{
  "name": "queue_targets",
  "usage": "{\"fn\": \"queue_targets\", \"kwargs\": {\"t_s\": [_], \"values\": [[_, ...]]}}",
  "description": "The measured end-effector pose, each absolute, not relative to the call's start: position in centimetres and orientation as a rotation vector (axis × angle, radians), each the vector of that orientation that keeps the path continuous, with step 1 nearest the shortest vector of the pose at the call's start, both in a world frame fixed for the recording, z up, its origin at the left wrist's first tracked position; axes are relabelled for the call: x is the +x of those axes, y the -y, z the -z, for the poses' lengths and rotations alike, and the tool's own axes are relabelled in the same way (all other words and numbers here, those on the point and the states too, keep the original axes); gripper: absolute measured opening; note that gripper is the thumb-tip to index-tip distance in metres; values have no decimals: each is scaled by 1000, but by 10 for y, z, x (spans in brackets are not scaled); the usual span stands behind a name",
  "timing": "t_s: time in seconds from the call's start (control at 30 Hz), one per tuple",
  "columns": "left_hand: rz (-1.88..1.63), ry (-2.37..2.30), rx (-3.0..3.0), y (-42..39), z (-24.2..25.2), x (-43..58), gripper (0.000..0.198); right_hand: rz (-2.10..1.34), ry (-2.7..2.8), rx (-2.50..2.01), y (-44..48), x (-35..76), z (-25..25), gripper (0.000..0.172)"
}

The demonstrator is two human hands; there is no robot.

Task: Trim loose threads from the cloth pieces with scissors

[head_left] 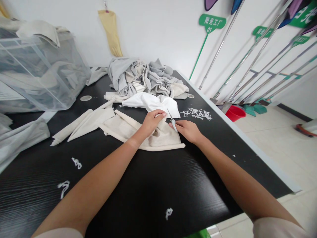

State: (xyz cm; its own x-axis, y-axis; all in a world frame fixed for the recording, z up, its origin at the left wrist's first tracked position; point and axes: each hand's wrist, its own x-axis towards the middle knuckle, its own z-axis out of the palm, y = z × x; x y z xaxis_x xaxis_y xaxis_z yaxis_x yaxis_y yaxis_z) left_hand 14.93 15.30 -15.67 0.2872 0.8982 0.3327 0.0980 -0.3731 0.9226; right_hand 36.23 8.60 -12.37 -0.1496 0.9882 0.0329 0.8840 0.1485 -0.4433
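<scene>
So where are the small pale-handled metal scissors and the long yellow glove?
Small pale-handled metal scissors (173, 124): head view, on the handle.
Long yellow glove (111, 31): head view, midway down its length.

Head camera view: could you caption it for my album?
At a black table, the left hand pinches beige cloth while the right hand holds small scissors.

We are holding a cream cloth that is lying spread and rumpled on the black table, a thick, rolled-looking edge running along its near side and another slanting along its left. We are pinching up its middle, where it is bunching into folds. Just beside that, we are gripping small scissors, pale-handled, their slender blades pointing away and slightly left.
</scene>
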Motion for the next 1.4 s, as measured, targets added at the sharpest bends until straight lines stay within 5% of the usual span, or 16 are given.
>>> {"fn": "queue_targets", "kwargs": {"t_s": [0.67, 1.4], "values": [[-1209, -1031, 1820, -152, 154, 150, 16, -40, 2367, -1927, -79, 356, 115, 67], [-1240, -1053, 1853, -149, 153, 153, 14, -60, 2337, -1967, -76, 344, 115, 67]]}}
